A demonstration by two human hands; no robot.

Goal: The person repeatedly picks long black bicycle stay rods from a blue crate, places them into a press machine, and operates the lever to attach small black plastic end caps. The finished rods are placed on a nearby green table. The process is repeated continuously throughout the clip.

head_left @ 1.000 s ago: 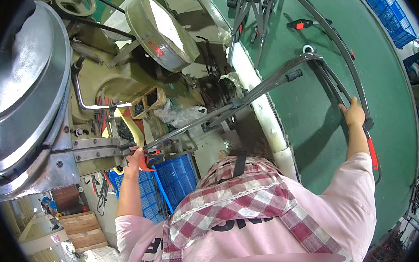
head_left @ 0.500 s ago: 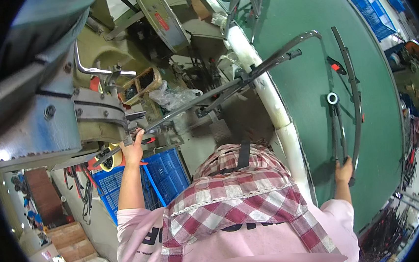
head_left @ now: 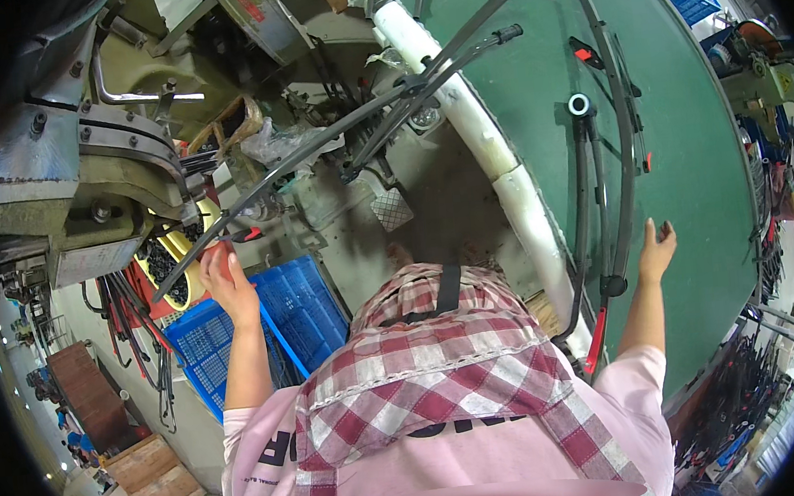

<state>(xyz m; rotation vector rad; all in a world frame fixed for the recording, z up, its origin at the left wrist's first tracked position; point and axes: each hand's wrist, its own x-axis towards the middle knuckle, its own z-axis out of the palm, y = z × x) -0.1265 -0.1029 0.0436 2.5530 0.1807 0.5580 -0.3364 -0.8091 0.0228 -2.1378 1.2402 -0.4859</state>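
Table (head_left: 696,196) with green top takes up the right side, its near edge wrapped in a white padded roll (head_left: 487,148), perhaps to spare parts from scratches. Olive machine (head_left: 123,200) stands opposite, at left. Blue plastic crate (head_left: 312,292) sits low between them, close to the wearer's left forearm. Gray tubular frame (head_left: 315,152) slants across the gap, lower end out past the left hand, hooked upper end above the tabletop; it crosses over the padded roll, which probably shares the load, though actual contact cannot be told. Second curved frame (head_left: 628,127) lies on the green top, red-tipped end toward the wearer, within easy reach, I judge. Yellow container (head_left: 176,244) of small black pieces sits below the gray frame's lower end. Left hand (head_left: 229,284): fingers bent in and apparently closed on the tube, a red piece showing among them; held near one end, likely to steady the long span. Right hand (head_left: 658,251): empty, fingers loosely spread, thumb apart, above the tabletop just beside the second frame, not touching it. Smallest noted: red-and-black fitting (head_left: 247,235), just beyond the left fingertips.
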